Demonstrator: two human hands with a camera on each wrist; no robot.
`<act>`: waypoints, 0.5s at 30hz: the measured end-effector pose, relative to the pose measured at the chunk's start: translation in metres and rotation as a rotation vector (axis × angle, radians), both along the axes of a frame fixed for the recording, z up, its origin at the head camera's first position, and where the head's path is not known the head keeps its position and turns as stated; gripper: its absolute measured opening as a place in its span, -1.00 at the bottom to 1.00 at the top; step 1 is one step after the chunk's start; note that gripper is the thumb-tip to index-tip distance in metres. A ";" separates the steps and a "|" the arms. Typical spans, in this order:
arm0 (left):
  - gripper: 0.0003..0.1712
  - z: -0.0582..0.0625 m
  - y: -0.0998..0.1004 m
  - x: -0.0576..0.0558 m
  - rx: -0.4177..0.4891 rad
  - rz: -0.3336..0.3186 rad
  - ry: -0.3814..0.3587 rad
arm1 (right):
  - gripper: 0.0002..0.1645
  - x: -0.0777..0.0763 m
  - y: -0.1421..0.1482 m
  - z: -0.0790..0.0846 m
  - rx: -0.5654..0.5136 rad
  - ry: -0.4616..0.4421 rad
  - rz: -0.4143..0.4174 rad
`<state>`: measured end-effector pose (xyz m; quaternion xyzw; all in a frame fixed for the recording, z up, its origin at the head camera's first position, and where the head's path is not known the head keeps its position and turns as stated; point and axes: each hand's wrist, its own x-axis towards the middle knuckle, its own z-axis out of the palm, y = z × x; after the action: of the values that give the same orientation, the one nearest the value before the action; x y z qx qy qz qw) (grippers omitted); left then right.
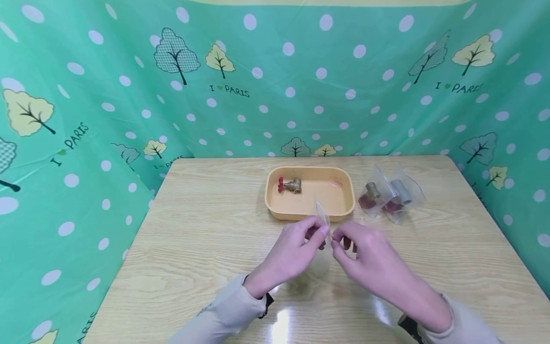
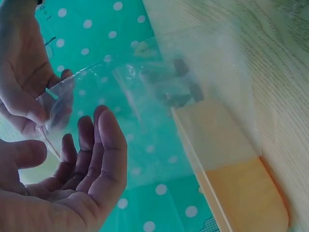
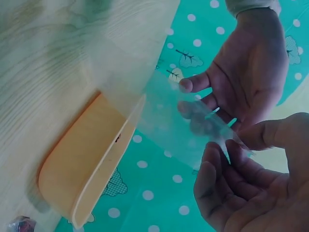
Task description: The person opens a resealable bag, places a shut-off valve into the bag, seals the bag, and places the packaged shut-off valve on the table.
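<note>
Wood-grain counter [image 1: 193,229], dotted green curtain [image 1: 296,83] behind. Left hand [image 1: 296,246] and right hand [image 1: 367,253] pinch a clear bag [image 2: 149,116] between their fingers [image 3: 251,169], just in front of a yellow tray [image 1: 318,193] holding a red-handled valve [image 1: 293,185].

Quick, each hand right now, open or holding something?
Left hand: at the clear bag, grip can't be told.
Right hand: pinching the clear bag's edge.

The head view looks forward and down over the table [image 1: 193,224]. Both wrist views sit closer, scene tilted, and share the clear bag [image 2: 157,111] and the tray [image 2: 236,183] — lower right in the left's, lower left in the right's.
</note>
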<state>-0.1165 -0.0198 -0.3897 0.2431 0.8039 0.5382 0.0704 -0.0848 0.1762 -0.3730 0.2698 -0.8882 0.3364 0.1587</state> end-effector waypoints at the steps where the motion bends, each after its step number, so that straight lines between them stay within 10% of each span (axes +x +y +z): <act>1: -0.75 0.000 0.000 0.000 -0.003 -0.002 -0.002 | -0.72 0.000 -0.001 -0.001 0.000 -0.007 0.009; 15: -0.79 -0.001 -0.003 0.002 -0.010 -0.018 -0.040 | -0.76 0.002 -0.004 -0.008 0.019 -0.068 0.003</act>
<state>-0.1148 -0.0226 -0.3907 0.2392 0.8029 0.5381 0.0927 -0.0828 0.1725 -0.3811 0.2612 -0.8959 0.3369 0.1255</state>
